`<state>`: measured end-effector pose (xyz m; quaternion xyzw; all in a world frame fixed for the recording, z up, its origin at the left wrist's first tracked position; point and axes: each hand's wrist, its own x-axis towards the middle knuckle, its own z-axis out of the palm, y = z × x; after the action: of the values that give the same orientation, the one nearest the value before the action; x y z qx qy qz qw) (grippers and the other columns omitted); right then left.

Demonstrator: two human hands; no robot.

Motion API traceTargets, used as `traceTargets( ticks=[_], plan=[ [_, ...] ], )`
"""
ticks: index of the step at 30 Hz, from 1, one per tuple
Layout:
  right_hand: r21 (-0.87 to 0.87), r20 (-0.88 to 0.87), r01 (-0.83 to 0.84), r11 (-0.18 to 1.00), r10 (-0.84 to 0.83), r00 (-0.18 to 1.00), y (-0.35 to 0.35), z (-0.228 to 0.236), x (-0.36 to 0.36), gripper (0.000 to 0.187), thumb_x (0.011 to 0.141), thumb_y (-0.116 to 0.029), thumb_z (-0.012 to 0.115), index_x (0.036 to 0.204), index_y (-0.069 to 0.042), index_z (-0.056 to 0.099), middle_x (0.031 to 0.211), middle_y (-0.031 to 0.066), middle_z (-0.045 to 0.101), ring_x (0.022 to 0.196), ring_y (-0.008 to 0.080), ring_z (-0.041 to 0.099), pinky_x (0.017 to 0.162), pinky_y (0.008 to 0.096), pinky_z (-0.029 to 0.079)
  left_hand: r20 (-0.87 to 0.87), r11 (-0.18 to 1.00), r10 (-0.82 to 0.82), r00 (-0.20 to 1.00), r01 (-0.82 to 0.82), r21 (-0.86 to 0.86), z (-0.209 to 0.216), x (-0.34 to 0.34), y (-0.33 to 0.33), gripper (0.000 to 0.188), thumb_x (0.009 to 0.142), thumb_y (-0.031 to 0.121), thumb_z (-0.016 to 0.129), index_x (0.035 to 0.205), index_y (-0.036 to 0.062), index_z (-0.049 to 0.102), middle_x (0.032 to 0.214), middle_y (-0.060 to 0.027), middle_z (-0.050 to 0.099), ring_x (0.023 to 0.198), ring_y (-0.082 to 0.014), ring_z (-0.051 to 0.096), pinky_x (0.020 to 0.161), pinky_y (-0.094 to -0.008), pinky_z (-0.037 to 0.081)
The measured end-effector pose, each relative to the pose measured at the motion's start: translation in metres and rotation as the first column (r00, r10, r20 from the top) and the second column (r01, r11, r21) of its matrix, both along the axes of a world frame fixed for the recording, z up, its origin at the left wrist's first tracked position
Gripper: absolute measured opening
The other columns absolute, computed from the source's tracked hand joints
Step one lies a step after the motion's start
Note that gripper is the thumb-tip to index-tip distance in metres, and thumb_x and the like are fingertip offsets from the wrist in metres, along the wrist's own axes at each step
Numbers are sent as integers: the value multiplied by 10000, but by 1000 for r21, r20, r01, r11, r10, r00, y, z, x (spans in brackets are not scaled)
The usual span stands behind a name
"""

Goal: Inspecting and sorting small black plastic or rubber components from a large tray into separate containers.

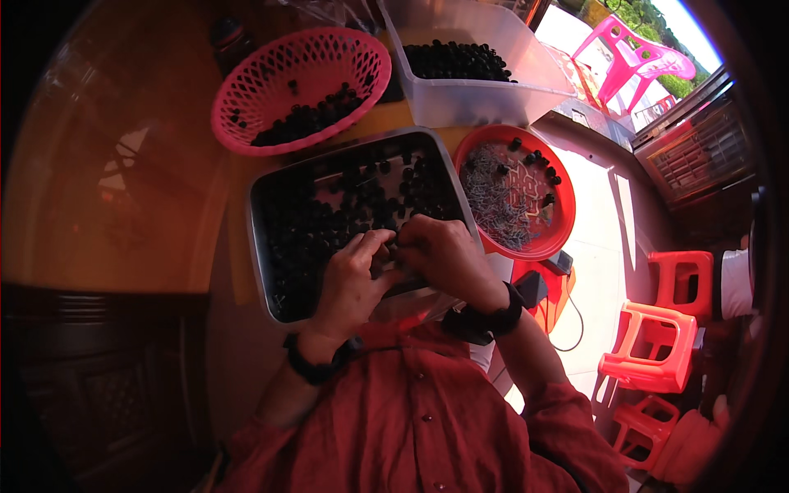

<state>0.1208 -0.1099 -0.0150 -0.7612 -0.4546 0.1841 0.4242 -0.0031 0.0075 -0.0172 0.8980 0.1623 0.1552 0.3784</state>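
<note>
Red dish (566, 212) bears a printed emblem. Small, rounded black pieces (362, 200) crowd the grey-rimmed tray (455, 182). Left hand (352, 281) and right hand (450, 257) meet; grip state cannot be determined.

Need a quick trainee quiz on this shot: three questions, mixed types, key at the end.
1. True or false: the pink lattice basket stands to the left of the translucent plastic bin.
2. Multiple choice: what colour is the round tray that holds thin greyish pieces? A) blue B) red C) green
3. Short answer: the left hand and right hand are close together over which container?

Key:
1. True.
2. B.
3. The rectangular tray with small dark pieces spread in it.
</note>
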Motion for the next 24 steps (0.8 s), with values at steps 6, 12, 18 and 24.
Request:
traceTargets(
  ticks=[6,12,18,24],
  plan=[
    [-71,22,94,993,-93,995,-4,-1,8,101,743,-93,616,832,-49,634,807,146,634,768,316,639,631,387,498,139,967,99,985,-62,-249,-4,0,1,166,744,-36,669,901,-6,624,833,-74,631,742,-123,614,662,-258,483],
    [-391,449,36,920,156,880,2,-9,5,163,677,-48,608,832,-66,655,908,125,594,828,300,641,655,395,513,17,755,168,986,-117,-645,-10,-10,11,190,866,-2,586,1056,10,577,927,-51,640,772,-74,595,708,-205,488],
    [-317,471,0,948,157,868,4,-9,5,173,697,-28,576,864,-43,619,902,158,586,790,326,632,659,402,509,166,502,162,973,63,-862,-11,-15,14,177,856,-28,580,1029,9,569,986,-73,634,833,-96,602,783,-215,489],
    [-273,428,49,961,75,901,4,-14,6,154,712,-51,573,862,-36,609,853,151,591,822,332,619,666,416,500,119,491,179,977,16,-871,-11,-16,15,168,830,-43,598,990,8,593,969,-71,633,866,-96,590,817,-224,483]
  ],
)
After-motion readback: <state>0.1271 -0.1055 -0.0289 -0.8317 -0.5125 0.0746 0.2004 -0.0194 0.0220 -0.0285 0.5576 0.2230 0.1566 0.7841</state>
